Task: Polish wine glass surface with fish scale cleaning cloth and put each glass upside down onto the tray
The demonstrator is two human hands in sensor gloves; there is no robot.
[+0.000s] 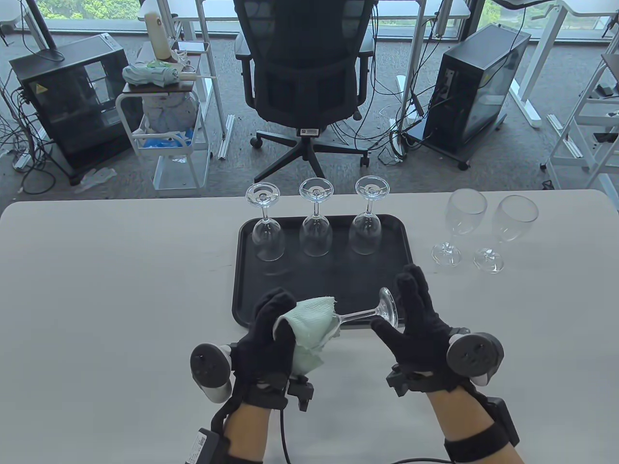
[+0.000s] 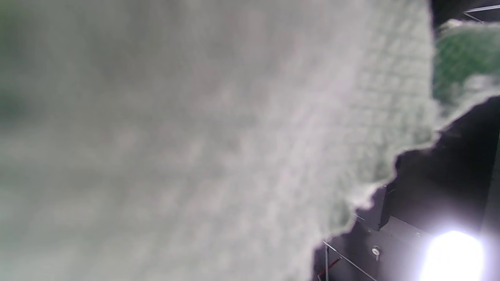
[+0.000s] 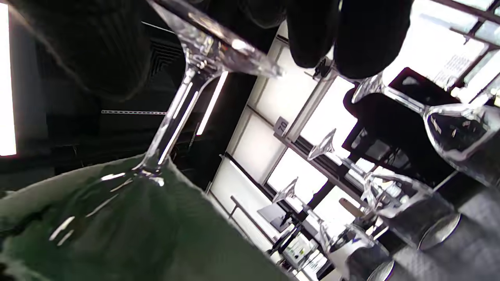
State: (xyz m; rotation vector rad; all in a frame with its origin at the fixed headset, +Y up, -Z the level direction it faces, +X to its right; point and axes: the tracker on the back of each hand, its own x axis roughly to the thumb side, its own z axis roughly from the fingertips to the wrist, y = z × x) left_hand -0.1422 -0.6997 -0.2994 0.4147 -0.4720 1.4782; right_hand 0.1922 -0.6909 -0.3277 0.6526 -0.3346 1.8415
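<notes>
Right now your wine glass [image 1: 360, 315] lies on its side in the air, just over the near edge of the black tray [image 1: 246, 270], its bowl to the left and its foot to the right. The bowl is wrapped in the pale green cleaning cloth [image 1: 309, 321], and your left hand [image 1: 271, 333] curls round cloth and bowl together. In the left wrist view the cloth [image 2: 195, 136] fills nearly everything, out of focus. Your right hand [image 1: 420, 328] holds the foot of the glass, fingers straight along its far face and thumb against the near side; the right wrist view shows the fingertips [image 3: 312, 35] beside the foot and the stem [image 3: 175, 113] running down into the cloth.

Three wine glasses [image 1: 316, 220] stand upside down in a row along the far side of the tray. To the right of the tray, two more glasses [image 1: 478, 227] stand upright on the white table [image 1: 121, 290], near each other.
</notes>
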